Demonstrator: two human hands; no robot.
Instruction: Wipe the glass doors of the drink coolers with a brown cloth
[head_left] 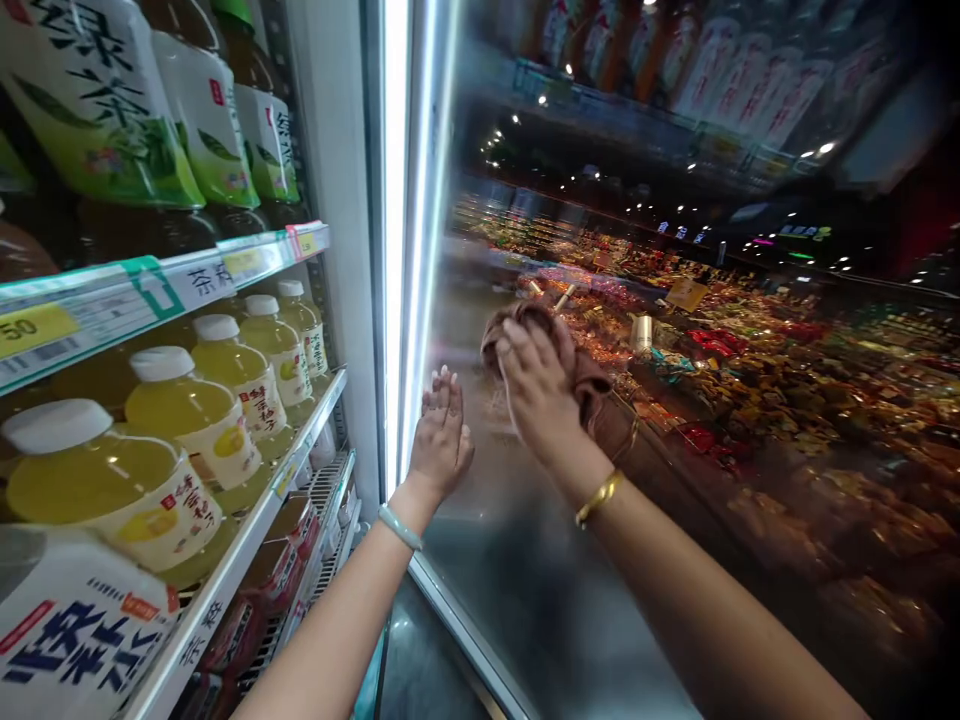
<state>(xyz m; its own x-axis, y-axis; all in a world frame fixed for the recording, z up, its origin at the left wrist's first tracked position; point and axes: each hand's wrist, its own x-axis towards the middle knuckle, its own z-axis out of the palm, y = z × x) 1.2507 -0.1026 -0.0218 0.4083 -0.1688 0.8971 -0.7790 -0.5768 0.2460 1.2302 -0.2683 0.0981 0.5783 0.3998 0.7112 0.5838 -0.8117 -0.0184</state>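
A crumpled brown cloth [592,385] is pressed against the glass door [517,560] under my right hand [536,375]. That hand's fingers lie over the cloth, and a gold bangle circles its wrist. My left hand [442,430] is held upright beside the lit strip at the door's edge [397,250]. Its fingers are stretched out and close together, with nothing in them, and it wears a pale green bangle. Whether its palm touches the door I cannot tell.
To the left, a shelf [225,570] bears yellow drink bottles [225,390] with white caps. Above it stand large green tea bottles [90,110] behind a price rail [172,275]. Packaged goods [281,560] lie lower down. Shop lights and colourful goods show blurred in the glass.
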